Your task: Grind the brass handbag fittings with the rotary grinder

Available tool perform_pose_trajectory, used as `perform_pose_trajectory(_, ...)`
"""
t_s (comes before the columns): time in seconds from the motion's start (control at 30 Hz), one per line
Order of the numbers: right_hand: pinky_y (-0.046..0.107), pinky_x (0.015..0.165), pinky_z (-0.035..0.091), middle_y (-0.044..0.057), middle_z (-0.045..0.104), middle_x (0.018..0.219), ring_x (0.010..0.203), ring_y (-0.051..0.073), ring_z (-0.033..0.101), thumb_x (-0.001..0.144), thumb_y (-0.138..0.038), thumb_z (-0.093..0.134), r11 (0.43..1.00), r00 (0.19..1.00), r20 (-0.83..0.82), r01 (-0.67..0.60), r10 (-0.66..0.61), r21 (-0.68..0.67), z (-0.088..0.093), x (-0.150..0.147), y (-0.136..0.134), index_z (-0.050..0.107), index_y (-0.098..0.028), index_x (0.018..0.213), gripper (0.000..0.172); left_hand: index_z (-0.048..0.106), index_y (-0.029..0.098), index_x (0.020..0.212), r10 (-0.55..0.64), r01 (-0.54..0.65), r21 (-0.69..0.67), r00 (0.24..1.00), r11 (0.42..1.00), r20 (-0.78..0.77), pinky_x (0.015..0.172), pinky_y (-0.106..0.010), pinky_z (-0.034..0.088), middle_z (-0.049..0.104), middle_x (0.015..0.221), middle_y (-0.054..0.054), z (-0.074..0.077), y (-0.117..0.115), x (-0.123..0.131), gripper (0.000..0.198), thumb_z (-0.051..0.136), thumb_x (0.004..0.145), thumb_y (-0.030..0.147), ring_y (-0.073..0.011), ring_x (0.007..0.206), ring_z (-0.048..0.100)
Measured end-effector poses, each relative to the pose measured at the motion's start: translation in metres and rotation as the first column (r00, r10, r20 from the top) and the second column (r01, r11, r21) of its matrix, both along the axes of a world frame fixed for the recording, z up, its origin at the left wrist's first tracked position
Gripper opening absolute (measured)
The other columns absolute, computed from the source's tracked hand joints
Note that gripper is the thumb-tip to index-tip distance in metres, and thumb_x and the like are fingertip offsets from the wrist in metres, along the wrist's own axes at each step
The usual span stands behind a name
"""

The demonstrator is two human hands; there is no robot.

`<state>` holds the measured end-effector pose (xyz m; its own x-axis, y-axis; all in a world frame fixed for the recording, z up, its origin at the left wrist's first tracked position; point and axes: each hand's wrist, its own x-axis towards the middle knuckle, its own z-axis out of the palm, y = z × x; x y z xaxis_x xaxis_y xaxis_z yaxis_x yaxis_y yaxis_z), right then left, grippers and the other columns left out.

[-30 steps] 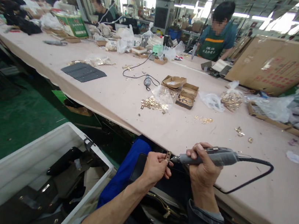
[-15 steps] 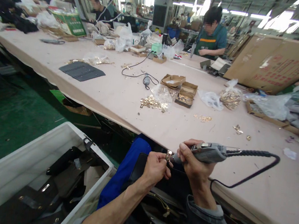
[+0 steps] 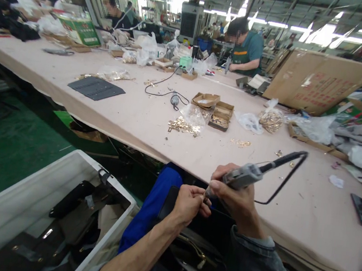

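The right hand (image 3: 237, 199) wraps its grip tight around a grey, pen-shaped tool (image 3: 242, 176) with a black cord (image 3: 283, 176), and the tool's tip touches a small piece (image 3: 205, 196) that the left hand (image 3: 189, 204) pinches in a narrow grip between thumb and fingertips, just before the edge of the pale counter (image 3: 156, 123), above a black bag (image 3: 185, 248). The piece is mostly hidden by the fingers; the red print on the cardboard (image 3: 313, 80) far behind is too blurred to read.

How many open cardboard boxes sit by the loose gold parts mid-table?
2: left box and right box, side by side behind the gold parts; clutter may hide others.
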<state>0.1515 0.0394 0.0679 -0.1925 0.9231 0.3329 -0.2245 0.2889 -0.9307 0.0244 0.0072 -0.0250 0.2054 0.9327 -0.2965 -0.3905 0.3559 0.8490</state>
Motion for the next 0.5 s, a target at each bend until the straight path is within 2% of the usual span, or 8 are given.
perform_pose_trajectory(0.03, 0.023, 0.047, 0.046, -0.003, 0.06, 0.067, 0.049, 0.009, 0.05, 0.076, -0.024, 0.083, 1.0, 0.991, -0.133, 0.006, -0.006, -0.002, 0.007, 0.004, 0.001, 0.068, -0.019, 0.085, 0.018, 0.07, 0.006, 0.078, 0.009, -0.009, -0.001, 1.0, 1.0, 0.014, 0.041, -0.023, 0.053, 0.071, 0.068, -0.011, 0.001, 0.0, -0.001, 0.025, 0.066, 0.066, 0.028, -0.0154, 0.043, 0.064)
perform_pose_trajectory(0.1, 0.021, 0.05, 0.046, -0.005, 0.056, 0.068, 0.047, 0.005, 0.044, 0.078, -0.021, 0.078, 0.995, 0.916, -0.388, 0.093, -0.1, -0.035, 0.018, 0.018, 0.008, 0.064, -0.02, 0.086, 0.016, 0.07, 0.005, 0.084, 0.031, -0.032, 0.006, 0.999, 0.999, 0.028, 0.042, -0.023, 0.054, 0.072, 0.074, -0.012, 0.002, -0.001, -0.003, 0.031, 0.072, 0.07, 0.032, -0.0152, 0.046, 0.065)
perform_pose_trajectory(0.13, 0.02, 0.051, 0.047, -0.006, 0.055, 0.069, 0.047, 0.004, 0.042, 0.077, -0.019, 0.077, 0.984, 0.864, -0.471, 0.162, -0.178, -0.074, 0.02, 0.028, 0.014, 0.062, -0.019, 0.084, 0.017, 0.07, 0.004, 0.086, 0.043, -0.044, 0.014, 0.999, 0.999, 0.027, 0.042, -0.023, 0.054, 0.073, 0.076, -0.013, 0.002, -0.002, -0.004, 0.033, 0.074, 0.072, 0.034, -0.015, 0.046, 0.065)
perform_pose_trajectory(0.2, 0.019, 0.054, 0.049, -0.005, 0.054, 0.073, 0.05, 0.004, 0.044, 0.072, -0.014, 0.077, 0.93, 0.765, -0.529, 0.321, -0.367, -0.18, 0.014, 0.05, 0.029, 0.057, -0.017, 0.08, 0.022, 0.07, 0.004, 0.087, 0.063, -0.063, 0.034, 0.998, 0.997, 0.009, 0.041, -0.022, 0.054, 0.073, 0.078, -0.014, 0.002, -0.004, -0.006, 0.035, 0.073, 0.076, 0.037, -0.0147, 0.045, 0.065)
perform_pose_trajectory(0.3, 0.021, 0.056, 0.052, -0.004, 0.054, 0.074, 0.052, 0.005, 0.047, 0.068, -0.006, 0.072, 0.784, 0.613, -0.49, 0.499, -0.62, -0.369, -0.017, 0.087, 0.054, 0.054, -0.016, 0.08, 0.024, 0.069, 0.005, 0.083, 0.095, -0.092, 0.064, 0.995, 0.994, -0.041, 0.038, -0.021, 0.051, 0.073, 0.072, -0.013, 0.001, -0.008, -0.008, 0.033, 0.07, 0.08, 0.038, -0.0141, 0.041, 0.063)
perform_pose_trajectory(0.4, 0.019, 0.054, 0.053, -0.005, 0.053, 0.075, 0.052, 0.004, 0.048, 0.068, -0.001, 0.064, 0.64, 0.483, -0.422, 0.544, -0.767, -0.542, -0.06, 0.12, 0.07, 0.047, -0.018, 0.078, 0.025, 0.069, 0.006, 0.081, 0.109, -0.105, 0.069, 0.993, 0.992, -0.047, 0.038, -0.021, 0.051, 0.069, 0.062, -0.01, 0.0, -0.01, -0.009, 0.031, 0.068, 0.08, 0.037, -0.0152, 0.04, 0.063)
perform_pose_trajectory(0.47, 0.016, 0.049, 0.049, -0.005, 0.052, 0.076, 0.052, 0.004, 0.048, 0.071, 0.0, 0.062, 0.563, 0.44, -0.358, 0.562, -0.824, -0.605, -0.087, 0.137, 0.075, 0.043, -0.019, 0.077, 0.027, 0.069, 0.005, 0.083, 0.109, -0.107, 0.062, 0.994, 0.992, -0.027, 0.041, -0.021, 0.053, 0.071, 0.065, -0.011, -0.001, -0.012, -0.01, 0.031, 0.067, 0.079, 0.036, -0.0158, 0.043, 0.065)
perform_pose_trajectory(0.5, 0.015, 0.045, 0.047, -0.006, 0.051, 0.075, 0.051, 0.005, 0.049, 0.072, -0.001, 0.062, 0.549, 0.447, -0.328, 0.583, -0.832, -0.599, -0.099, 0.144, 0.076, 0.041, -0.02, 0.076, 0.029, 0.069, 0.005, 0.084, 0.11, -0.108, 0.062, 0.994, 0.992, -0.021, 0.042, -0.022, 0.054, 0.072, 0.069, -0.012, -0.001, -0.012, -0.01, 0.031, 0.067, 0.079, 0.036, -0.0158, 0.044, 0.066)
